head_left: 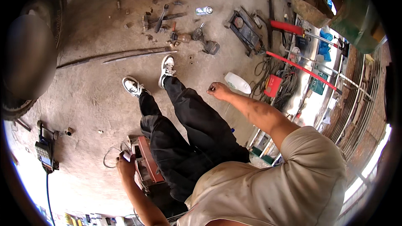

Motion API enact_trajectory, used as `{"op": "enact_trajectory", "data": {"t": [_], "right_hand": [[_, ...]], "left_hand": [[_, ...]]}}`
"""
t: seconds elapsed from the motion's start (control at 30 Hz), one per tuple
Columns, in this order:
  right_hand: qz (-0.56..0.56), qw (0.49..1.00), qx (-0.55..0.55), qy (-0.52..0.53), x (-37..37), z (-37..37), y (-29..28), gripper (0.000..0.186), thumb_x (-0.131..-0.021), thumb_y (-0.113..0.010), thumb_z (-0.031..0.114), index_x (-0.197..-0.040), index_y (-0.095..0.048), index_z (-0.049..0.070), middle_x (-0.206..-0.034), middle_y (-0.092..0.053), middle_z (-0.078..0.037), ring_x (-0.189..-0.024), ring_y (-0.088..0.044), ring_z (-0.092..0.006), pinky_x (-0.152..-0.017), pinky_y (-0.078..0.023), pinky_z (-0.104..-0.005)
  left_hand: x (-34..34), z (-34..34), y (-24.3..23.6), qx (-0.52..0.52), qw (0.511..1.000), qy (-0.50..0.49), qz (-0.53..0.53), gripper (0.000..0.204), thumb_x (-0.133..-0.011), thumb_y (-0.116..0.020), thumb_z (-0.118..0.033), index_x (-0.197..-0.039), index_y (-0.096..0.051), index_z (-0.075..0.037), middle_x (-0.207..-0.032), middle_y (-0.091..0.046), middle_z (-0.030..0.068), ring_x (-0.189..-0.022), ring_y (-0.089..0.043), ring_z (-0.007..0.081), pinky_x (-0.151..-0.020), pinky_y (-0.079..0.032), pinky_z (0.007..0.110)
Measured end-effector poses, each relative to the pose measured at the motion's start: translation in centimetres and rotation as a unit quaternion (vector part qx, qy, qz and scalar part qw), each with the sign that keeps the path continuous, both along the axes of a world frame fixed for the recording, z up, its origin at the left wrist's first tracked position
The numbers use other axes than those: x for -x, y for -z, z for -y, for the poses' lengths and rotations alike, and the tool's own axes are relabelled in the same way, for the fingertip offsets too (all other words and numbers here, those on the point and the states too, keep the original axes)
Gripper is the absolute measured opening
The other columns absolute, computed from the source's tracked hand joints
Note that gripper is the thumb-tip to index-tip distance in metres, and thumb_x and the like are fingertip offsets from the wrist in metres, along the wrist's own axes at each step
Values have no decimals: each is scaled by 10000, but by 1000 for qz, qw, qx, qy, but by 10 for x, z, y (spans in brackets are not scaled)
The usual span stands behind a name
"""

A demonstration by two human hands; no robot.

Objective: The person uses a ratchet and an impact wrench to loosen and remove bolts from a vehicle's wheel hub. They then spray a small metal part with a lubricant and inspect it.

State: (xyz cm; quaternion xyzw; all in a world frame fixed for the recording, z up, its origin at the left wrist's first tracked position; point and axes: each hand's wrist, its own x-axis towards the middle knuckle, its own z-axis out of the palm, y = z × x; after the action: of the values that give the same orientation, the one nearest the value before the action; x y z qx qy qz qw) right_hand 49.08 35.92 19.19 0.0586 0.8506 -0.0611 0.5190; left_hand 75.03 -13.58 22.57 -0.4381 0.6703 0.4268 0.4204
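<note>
Beside a reddish-brown metal box (150, 159), my left hand (125, 166) is closed around a small whitish object (127, 156) whose kind I cannot make out. A thin looped cable (109, 157) hangs next to those fingers; whether it joins the object is unclear. My right hand (218, 91) is held out in front on the right, its fingers curled together. Anything inside them is hidden. Closest to it on the floor lies a white oval plastic piece (237, 83).
A floor jack (245, 31) with a long red handle (303, 71) stands at the right. Ahead lie a hammer (146, 22), an impact wrench (205, 42), a spray can (204, 11) and long metal bars (121, 57). A large tyre (58, 12) is at far left.
</note>
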Motion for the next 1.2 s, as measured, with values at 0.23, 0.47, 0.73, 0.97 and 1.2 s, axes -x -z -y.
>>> {"op": "enact_trajectory", "data": {"t": [0.23, 0.47, 0.73, 0.97, 1.2], "right_hand": [[41, 993, -60, 98, 73, -27, 149, 455, -784, -665, 458, -635, -675, 28, -652, -653, -138, -662, -647, -309, -690, -505, -414], [-147, 932, -16, 332, 207, -82, 416, 401, -902, -618, 313, -618, -624, 30, -552, -598, -61, -441, -527, -160, -415, -392, -322], [-227, 873, -125, 413, 313, -90, 541, 494, -893, -513, 440, -859, -669, -28, -698, -693, -104, -707, -698, -216, -711, -525, -303], [-500, 839, -89, 197, 279, -115, 540, 377, -724, -717, 295, -949, -620, 9, -837, -678, -196, -825, -669, -325, -725, -520, -397], [-409, 851, 302, 129, 169, -3, 309, 331, -746, -767, 208, -884, -553, -3, -787, -588, -106, -673, -550, -190, -609, -448, -331]], "left_hand": [[119, -126, -5, -75, 942, -300, -134, 281, -938, -562, -239, -1101, -560, -10, -853, -609, 84, -742, -592, 146, -636, -496, 264], [172, -274, 51, -225, 927, -300, -12, 278, -917, -591, -179, -1078, -546, 43, -858, -619, 79, -757, -567, 129, -693, -455, 249], [191, -314, 116, -159, 950, -267, 12, 295, -932, -549, -193, -1085, -517, 57, -821, -626, 110, -766, -592, 162, -726, -471, 282], [203, -336, 123, -169, 939, -295, 55, 328, -907, -581, -215, -1080, -538, 61, -839, -634, 84, -780, -589, 145, -738, -450, 256], [222, -342, 112, -129, 973, -161, -101, 214, -824, -654, -70, -998, -578, 29, -819, -660, 129, -749, -658, 178, -688, -496, 284]]}}
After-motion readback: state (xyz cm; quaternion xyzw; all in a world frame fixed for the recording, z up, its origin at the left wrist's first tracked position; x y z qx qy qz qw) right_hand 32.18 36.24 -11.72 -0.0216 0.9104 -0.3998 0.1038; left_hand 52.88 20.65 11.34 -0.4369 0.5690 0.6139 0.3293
